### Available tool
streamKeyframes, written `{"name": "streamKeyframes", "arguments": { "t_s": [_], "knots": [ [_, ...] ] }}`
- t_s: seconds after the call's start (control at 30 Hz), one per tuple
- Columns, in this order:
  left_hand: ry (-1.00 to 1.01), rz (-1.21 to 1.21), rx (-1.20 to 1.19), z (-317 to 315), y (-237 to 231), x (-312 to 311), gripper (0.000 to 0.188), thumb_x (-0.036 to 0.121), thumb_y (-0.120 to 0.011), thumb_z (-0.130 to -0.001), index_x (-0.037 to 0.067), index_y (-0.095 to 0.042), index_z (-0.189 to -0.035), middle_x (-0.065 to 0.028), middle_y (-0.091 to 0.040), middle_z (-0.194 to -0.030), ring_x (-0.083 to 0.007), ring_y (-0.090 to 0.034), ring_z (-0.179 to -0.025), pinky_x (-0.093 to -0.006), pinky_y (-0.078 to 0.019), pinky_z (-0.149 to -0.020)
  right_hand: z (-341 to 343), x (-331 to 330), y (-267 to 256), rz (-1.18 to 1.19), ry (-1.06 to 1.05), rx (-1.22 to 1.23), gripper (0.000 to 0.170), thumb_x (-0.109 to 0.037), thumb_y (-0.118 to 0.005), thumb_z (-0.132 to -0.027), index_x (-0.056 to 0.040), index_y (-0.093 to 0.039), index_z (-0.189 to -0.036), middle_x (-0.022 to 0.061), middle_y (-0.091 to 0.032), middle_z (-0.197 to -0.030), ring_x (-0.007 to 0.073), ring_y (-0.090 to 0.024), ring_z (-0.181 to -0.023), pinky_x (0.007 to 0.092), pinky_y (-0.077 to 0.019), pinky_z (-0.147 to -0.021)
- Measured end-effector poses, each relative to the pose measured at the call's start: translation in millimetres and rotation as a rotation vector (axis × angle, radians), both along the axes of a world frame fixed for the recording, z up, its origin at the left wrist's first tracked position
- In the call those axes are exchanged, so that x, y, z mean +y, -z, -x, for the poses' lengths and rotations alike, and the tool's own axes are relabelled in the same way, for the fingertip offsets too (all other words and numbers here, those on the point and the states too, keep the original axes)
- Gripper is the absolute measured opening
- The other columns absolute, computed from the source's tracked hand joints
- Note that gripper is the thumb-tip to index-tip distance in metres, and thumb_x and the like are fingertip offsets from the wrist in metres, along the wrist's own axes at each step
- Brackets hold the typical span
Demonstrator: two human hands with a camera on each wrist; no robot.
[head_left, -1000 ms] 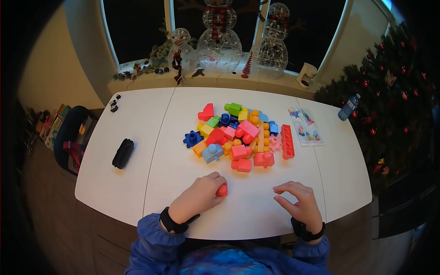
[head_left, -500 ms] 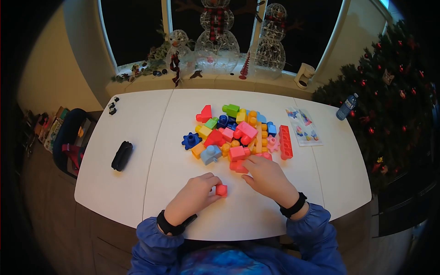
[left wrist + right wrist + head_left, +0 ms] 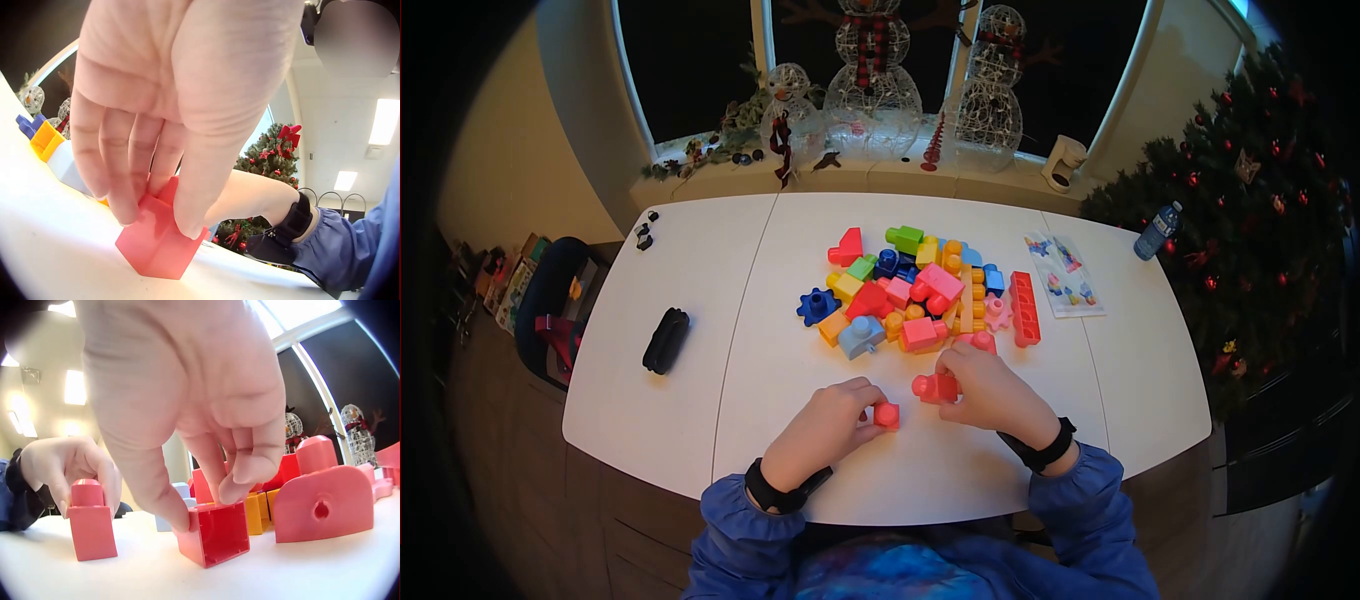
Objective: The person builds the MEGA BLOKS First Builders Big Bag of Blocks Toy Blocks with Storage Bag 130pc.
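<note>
My left hand (image 3: 828,425) pinches a small pink-red building block (image 3: 887,416) between thumb and fingers on the white table. In the right wrist view that block (image 3: 92,528) stands upright with its single stud on top. My right hand (image 3: 992,392) grips a second pink-red block (image 3: 935,388), just right of the first. This one lies on its side, its hollow underside (image 3: 225,534) facing the right wrist camera and its stud toward the left block. Beyond the right fingers sits a rounded pink block (image 3: 325,509) with a hole in its face.
A pile of coloured building blocks (image 3: 865,300) fills the table's middle, with a long red block (image 3: 1024,310) at its right. Further right lie a picture sheet (image 3: 1068,278) and a water bottle (image 3: 1158,232). A black case (image 3: 666,340) lies on the left.
My right hand reached from the table's right side to the pile, took a pink-red block from its near edge and drew it toward the left hand. The left hand stayed nearly still, holding its block.
</note>
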State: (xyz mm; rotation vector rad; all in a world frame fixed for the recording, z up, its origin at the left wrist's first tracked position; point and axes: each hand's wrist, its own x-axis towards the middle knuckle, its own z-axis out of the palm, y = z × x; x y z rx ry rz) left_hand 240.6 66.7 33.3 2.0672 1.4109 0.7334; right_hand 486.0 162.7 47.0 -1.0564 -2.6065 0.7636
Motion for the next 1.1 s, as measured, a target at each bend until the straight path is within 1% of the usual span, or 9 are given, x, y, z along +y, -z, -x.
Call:
{"name": "streamKeyframes", "arguments": {
  "t_s": [0.13,0.23,0.33,0.43,0.53,0.73,0.93,1.03,1.1],
  "knots": [
    [-0.01,-0.031,0.022,-2,3,-1,0.027,0.008,-0.082,-0.081,0.002,-0.07,-0.104,-0.0136,-0.07,-0.095,-0.0285,-0.07,-0.079,-0.0362,-0.058,-0.072,-2,-17,-3,0.113,-0.062,0.106,0.031,-0.01,-0.079,-0.077,-0.0003,-0.062,-0.1,0.0172,-0.069,-0.096,0.0348,-0.071,-0.083,0.0384,-0.0572,-0.076],
    [0.005,-0.034,0.011,-4,4,0,0.028,0.009,-0.083,-0.081,0.002,-0.07,-0.105,-0.0134,-0.069,-0.095,-0.0287,-0.07,-0.079,-0.0367,-0.058,-0.073,2,-23,13,0.023,-0.091,0.081,0.027,-0.01,-0.078,-0.079,-0.0011,-0.063,-0.099,0.0163,-0.069,-0.092,0.0346,-0.07,-0.085,0.0404,-0.0564,-0.076],
    [-0.007,-0.028,0.005,-5,4,-1,0.028,0.009,-0.083,-0.081,0.002,-0.07,-0.105,-0.0132,-0.069,-0.096,-0.0288,-0.07,-0.08,-0.037,-0.0581,-0.073,8,-25,19,0.014,-0.076,0.067,0.023,-0.012,-0.074,-0.079,-0.0025,-0.06,-0.094,0.0187,-0.066,-0.089,0.0401,-0.066,-0.088,0.0486,-0.0528,-0.076],
    [-0.012,-0.016,0.005,-5,3,-2,0.028,0.009,-0.082,-0.081,0.003,-0.07,-0.105,-0.0133,-0.069,-0.096,-0.029,-0.07,-0.08,-0.0371,-0.0581,-0.073,10,-25,17,-0.006,-0.081,0.059,0.023,-0.014,-0.075,-0.079,-0.0029,-0.06,-0.093,0.018,-0.066,-0.088,0.0401,-0.067,-0.087,0.0495,-0.053,-0.075],
    [-0.011,-0.013,0.018,-6,4,-1,0.028,0.008,-0.082,-0.081,0.003,-0.069,-0.105,-0.0134,-0.069,-0.097,-0.0292,-0.07,-0.08,-0.0372,-0.0581,-0.074,9,-27,15,-0.038,-0.071,-0.004,0.023,-0.014,-0.078,-0.08,-0.0032,-0.065,-0.095,0.015,-0.07,-0.087,0.0357,-0.07,-0.083,0.0438,-0.0553,-0.074],
    [-0.016,-0.02,0.046,-7,3,-2,0.03,0.01,-0.083,-0.08,0.003,-0.069,-0.106,-0.0134,-0.068,-0.097,-0.0297,-0.07,-0.08,-0.0373,-0.0581,-0.074,10,-28,16,-0.052,-0.065,0.001,0.021,-0.016,-0.077,-0.081,-0.0043,-0.065,-0.094,0.0144,-0.07,-0.084,0.0362,-0.07,-0.081,0.0441,-0.0552,-0.073],
    [-0.069,-0.079,0.036,-8,-8,-8,0.035,0.016,-0.086,-0.08,0.002,-0.068,-0.108,-0.0128,-0.069,-0.1,-0.0295,-0.07,-0.081,-0.0372,-0.0577,-0.074,4,-34,12,-0.137,-0.063,-0.07,0.043,-0.026,-0.084,-0.079,-0.009,-0.067,-0.114,0.0104,-0.071,-0.105,0.031,-0.072,-0.092,0.041,-0.0573,-0.078],
    [-0.141,-0.02,-0.136,2,-40,-7,0.034,0.016,-0.084,-0.083,0.001,-0.068,-0.109,-0.0127,-0.07,-0.1,-0.0292,-0.07,-0.082,-0.0369,-0.0572,-0.074,-7,-35,-13,-0.086,-0.031,-0.024,0.054,-0.03,-0.086,-0.08,-0.01,-0.065,-0.126,0.0097,-0.07,-0.115,0.0268,-0.072,-0.097,0.0379,-0.058,-0.08],
    [-0.164,-0.15,-0.059,14,-46,12,0.031,0.014,-0.083,-0.085,0.002,-0.068,-0.109,-0.0128,-0.07,-0.098,-0.03,-0.07,-0.082,-0.0365,-0.0567,-0.075,-16,-32,-22,-0.084,-0.026,0.029,0.052,-0.028,-0.086,-0.082,-0.0095,-0.065,-0.126,0.0099,-0.071,-0.114,0.0254,-0.072,-0.095,0.0363,-0.0578,-0.08]
  ]
}}
